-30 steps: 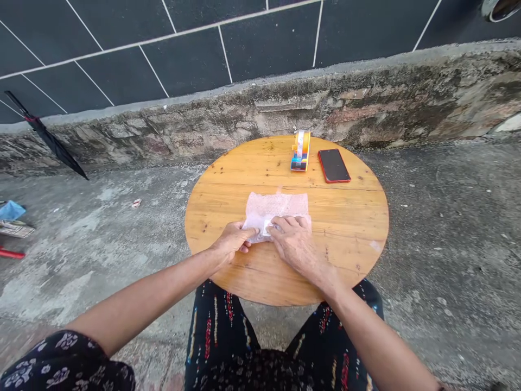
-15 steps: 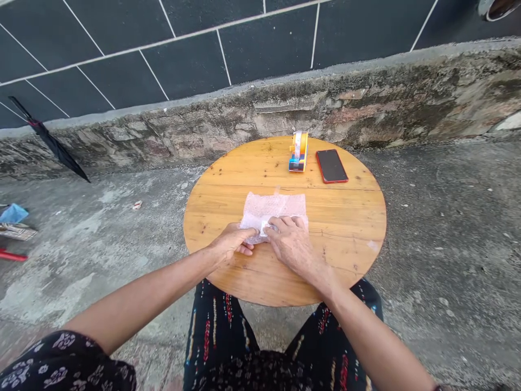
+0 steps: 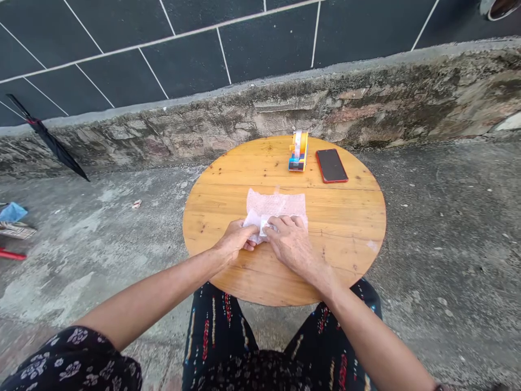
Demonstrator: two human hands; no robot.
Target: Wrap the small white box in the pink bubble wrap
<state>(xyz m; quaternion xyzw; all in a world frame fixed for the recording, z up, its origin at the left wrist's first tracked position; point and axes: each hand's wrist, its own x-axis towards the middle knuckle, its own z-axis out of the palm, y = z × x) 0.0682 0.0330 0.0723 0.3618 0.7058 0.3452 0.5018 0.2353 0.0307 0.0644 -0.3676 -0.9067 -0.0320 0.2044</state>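
Note:
A sheet of pinkish bubble wrap [image 3: 279, 203] lies on the round wooden table [image 3: 342, 233]. On its near part rests a small white box [image 3: 264, 224], partly covered by my fingers. My left hand [image 3: 238, 238] pinches the left edge of the bubble wrap, thumb on top and fingers underneath, with that edge lifted beside the box. My right hand [image 3: 291, 239] presses down on the box, its fingers bent over it and the wrap. The palm hides the box's right part.
At the table's far side stands a yellow and blue tape dispenser [image 3: 298, 152], with a red-edged phone [image 3: 332, 165] to its right. A folded black umbrella [image 3: 51, 141] leans against the wall at left. Several items lie on the ground near a blue cloth-like piece [image 3: 13, 212].
My left hand has drawn the left edge of the bubble wrap inward, toward the white box. More of the box shows. My right hand stays in place on it.

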